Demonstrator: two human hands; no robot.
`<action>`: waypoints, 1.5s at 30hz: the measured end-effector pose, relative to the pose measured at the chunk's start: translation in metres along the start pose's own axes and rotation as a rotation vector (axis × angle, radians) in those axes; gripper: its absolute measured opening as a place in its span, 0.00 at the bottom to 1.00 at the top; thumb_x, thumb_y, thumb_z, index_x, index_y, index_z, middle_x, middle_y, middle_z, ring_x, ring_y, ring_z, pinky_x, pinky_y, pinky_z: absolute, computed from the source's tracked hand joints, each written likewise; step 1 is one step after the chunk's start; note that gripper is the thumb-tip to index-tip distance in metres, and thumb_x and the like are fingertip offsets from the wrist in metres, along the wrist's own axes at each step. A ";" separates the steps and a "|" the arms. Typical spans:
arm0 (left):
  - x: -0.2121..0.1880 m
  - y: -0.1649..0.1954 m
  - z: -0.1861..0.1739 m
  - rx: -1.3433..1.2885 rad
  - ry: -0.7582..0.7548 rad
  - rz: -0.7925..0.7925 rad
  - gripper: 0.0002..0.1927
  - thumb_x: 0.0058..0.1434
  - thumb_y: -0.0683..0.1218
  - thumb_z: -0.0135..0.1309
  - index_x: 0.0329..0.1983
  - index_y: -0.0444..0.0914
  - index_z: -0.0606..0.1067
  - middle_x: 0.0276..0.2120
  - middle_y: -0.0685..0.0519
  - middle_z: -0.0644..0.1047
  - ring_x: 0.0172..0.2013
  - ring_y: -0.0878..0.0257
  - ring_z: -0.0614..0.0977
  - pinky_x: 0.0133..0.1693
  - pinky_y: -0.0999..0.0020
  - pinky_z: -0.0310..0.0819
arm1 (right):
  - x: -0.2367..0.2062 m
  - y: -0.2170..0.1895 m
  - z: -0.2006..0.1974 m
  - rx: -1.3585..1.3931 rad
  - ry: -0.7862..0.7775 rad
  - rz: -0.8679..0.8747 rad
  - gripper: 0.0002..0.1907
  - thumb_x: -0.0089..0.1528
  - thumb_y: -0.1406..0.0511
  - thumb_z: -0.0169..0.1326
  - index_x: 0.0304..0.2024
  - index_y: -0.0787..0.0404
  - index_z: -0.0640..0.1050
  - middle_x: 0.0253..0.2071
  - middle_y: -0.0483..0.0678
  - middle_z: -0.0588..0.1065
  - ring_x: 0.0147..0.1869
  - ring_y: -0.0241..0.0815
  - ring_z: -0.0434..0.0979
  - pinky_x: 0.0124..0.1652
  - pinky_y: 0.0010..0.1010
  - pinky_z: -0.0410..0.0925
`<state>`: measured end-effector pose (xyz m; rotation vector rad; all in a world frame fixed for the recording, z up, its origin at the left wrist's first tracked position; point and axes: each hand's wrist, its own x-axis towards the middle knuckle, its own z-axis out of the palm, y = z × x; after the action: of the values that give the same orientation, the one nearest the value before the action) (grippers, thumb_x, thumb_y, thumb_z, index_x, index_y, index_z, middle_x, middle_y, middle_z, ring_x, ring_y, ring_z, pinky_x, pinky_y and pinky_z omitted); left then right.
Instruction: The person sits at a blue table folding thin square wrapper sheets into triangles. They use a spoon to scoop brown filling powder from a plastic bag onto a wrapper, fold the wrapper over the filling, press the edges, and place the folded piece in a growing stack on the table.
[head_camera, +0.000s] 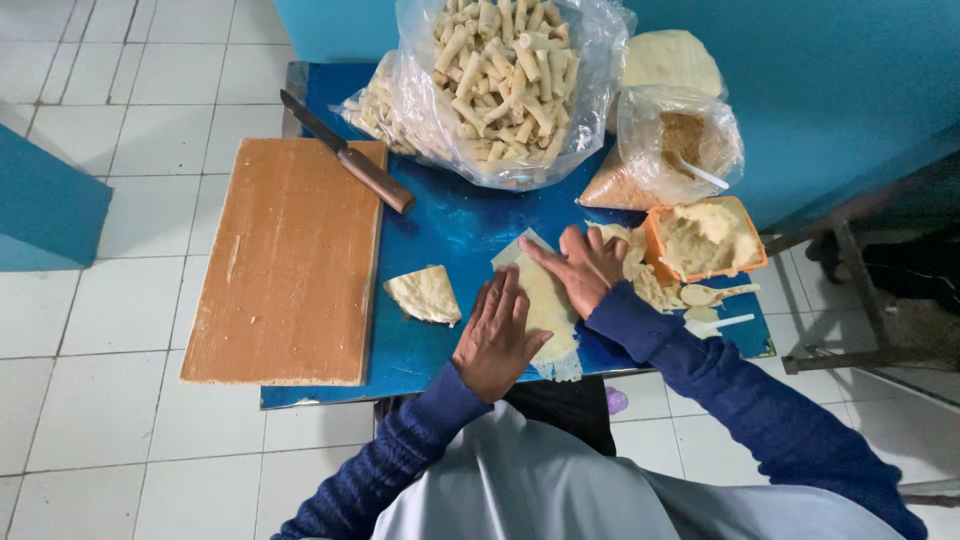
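A pale thin dough sheet (540, 295) is being rolled flat on the blue counter (440, 230).
Left hand (495, 335) and right hand (585, 265) are pressed open-palmed on it, nothing gripped; even forward pressure is judged needed next.

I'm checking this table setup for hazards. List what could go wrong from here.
1. The thin pale dough sheet under the left hand and right hand overhangs the blue table edge, so its near end may tear or drop.
2. The wooden-handled knife lies half off the wooden cutting board, blade out; it could get knocked.
3. The white plastic spoon sits near the table's edge and might fall.
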<state>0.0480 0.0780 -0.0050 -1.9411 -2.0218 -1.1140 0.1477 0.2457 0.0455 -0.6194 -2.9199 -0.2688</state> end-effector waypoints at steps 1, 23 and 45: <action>0.000 0.000 0.000 0.001 -0.007 -0.004 0.32 0.61 0.54 0.61 0.56 0.25 0.66 0.67 0.28 0.60 0.68 0.36 0.63 0.67 0.44 0.58 | 0.002 0.001 0.000 -0.153 0.120 -0.044 0.39 0.61 0.71 0.47 0.72 0.30 0.65 0.48 0.45 0.65 0.53 0.49 0.63 0.51 0.56 0.56; 0.000 0.000 -0.002 0.016 -0.009 -0.024 0.35 0.60 0.52 0.62 0.59 0.24 0.65 0.68 0.30 0.61 0.69 0.38 0.62 0.67 0.46 0.57 | 0.008 0.009 -0.011 -0.236 0.191 0.004 0.34 0.63 0.69 0.48 0.71 0.41 0.67 0.52 0.44 0.68 0.56 0.46 0.66 0.53 0.58 0.55; -0.018 0.005 -0.002 -0.045 0.008 -0.086 0.30 0.65 0.45 0.55 0.67 0.26 0.65 0.68 0.35 0.63 0.69 0.41 0.64 0.65 0.51 0.61 | -0.098 0.086 -0.048 0.081 0.013 0.067 0.25 0.52 0.73 0.54 0.51 0.47 0.81 0.45 0.43 0.72 0.53 0.46 0.73 0.48 0.45 0.65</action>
<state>0.0544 0.0616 -0.0119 -1.8830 -2.1120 -1.1941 0.2772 0.2750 0.0868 -0.6986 -2.8743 -0.1449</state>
